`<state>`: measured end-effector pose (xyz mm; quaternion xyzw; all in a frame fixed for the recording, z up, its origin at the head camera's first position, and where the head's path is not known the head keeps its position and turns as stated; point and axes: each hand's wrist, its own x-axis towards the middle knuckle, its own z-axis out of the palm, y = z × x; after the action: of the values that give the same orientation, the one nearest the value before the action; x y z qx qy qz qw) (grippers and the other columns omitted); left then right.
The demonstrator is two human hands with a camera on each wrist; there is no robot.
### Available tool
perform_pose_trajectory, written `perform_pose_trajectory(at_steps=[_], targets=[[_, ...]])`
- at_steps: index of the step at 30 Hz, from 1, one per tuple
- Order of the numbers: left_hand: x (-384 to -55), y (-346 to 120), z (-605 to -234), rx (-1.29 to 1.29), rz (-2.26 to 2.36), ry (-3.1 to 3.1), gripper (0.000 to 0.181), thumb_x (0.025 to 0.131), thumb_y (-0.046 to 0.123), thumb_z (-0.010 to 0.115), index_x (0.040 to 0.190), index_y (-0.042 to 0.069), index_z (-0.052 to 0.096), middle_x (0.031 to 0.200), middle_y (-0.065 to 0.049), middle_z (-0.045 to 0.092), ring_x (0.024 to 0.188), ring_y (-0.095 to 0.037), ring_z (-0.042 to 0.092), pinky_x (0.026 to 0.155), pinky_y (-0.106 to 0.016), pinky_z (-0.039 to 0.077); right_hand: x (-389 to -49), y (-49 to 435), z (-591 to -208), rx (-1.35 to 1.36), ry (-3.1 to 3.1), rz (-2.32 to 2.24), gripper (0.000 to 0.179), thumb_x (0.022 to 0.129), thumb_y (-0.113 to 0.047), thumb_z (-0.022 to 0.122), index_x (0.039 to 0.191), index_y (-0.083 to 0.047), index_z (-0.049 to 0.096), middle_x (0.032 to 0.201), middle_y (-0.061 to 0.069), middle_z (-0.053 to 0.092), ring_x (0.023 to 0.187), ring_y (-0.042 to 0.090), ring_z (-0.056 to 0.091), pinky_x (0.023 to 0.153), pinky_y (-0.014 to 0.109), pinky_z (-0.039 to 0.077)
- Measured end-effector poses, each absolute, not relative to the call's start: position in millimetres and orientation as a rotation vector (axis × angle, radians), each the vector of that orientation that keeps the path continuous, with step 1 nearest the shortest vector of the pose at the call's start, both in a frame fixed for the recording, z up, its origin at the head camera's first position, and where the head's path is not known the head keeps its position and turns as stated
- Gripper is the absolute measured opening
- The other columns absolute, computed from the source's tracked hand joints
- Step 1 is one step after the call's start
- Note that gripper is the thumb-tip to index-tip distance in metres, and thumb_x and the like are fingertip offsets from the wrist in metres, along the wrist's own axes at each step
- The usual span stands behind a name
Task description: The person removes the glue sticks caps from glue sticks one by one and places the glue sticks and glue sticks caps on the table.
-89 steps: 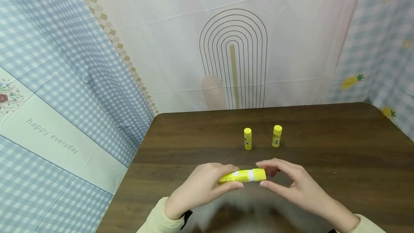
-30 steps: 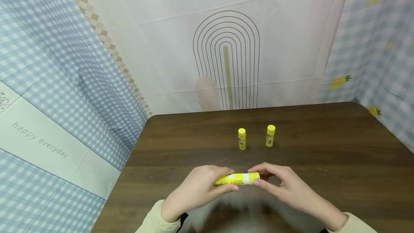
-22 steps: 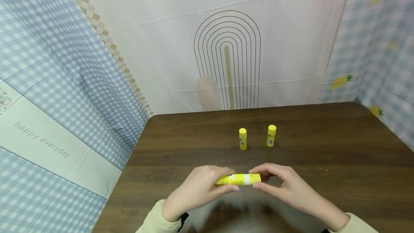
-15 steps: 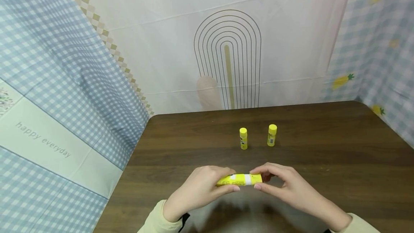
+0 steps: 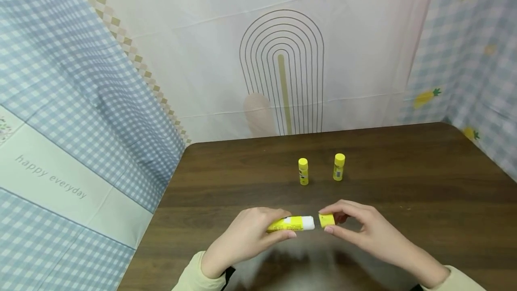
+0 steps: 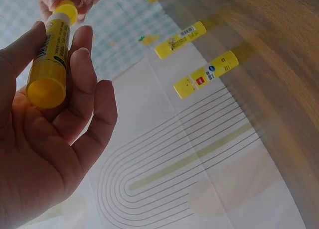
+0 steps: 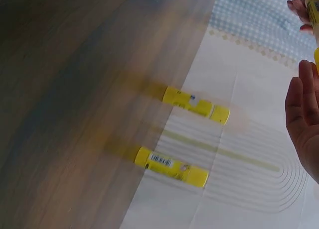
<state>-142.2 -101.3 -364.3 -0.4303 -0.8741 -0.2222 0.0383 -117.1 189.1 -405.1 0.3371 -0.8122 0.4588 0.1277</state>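
Observation:
My left hand [image 5: 252, 235] grips the yellow body of a glue stick [image 5: 288, 223] that lies sideways above the table, its white end bare and facing right. In my right hand [image 5: 365, 226], thumb and fingertips pinch the yellow cap [image 5: 326, 220], a small gap away from the white end. The left wrist view shows the round yellow base of the glue stick [image 6: 47, 87] between thumb and fingers. Only the edge of the cap [image 7: 317, 58] shows in the right wrist view, beside the fingers of my right hand [image 7: 306, 119].
Two capped glue sticks stand upright farther back on the dark wooden table [image 5: 226, 169]: a left one [image 5: 303, 172] and a right one [image 5: 339, 167]. A white printed cloth [image 5: 210, 66] hangs behind the table, and a blue checked cloth [image 5: 121, 116] hangs at the left.
The cap has come off the glue stick: my right hand has moved right with it, and the white end now shows. My left hand keeps its grip on the body, nearly in place.

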Motion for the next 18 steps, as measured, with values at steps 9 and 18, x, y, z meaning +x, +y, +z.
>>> perform_pose_trajectory(at_steps=[9,18], targets=[[-142,-113,-368,-1.277,-0.698,-2.678,0.03,0.097,0.047,0.063,0.108,0.02,0.07,0.085,0.018,0.062,0.068,0.002,0.047,0.064,-0.015,0.041,-119,238,-417,0.771,-2.47,1.08,0.044,0.085,-0.007,0.081,0.121,-0.028,0.067,0.101,-0.017,0.066,0.082,0.002,0.06,0.07,0.018,0.049],[-143,-122,-370,-1.253,-0.717,-2.729,0.03,0.097,0.046,0.065,0.107,0.018,0.071,0.086,0.016,0.065,0.066,0.001,0.046,0.061,-0.017,0.041,-112,307,-419,0.421,-2.621,0.787,0.034,0.087,-0.015,0.081,0.119,-0.021,0.069,0.096,-0.016,0.066,0.079,-0.003,0.058,0.068,0.011,0.046]])
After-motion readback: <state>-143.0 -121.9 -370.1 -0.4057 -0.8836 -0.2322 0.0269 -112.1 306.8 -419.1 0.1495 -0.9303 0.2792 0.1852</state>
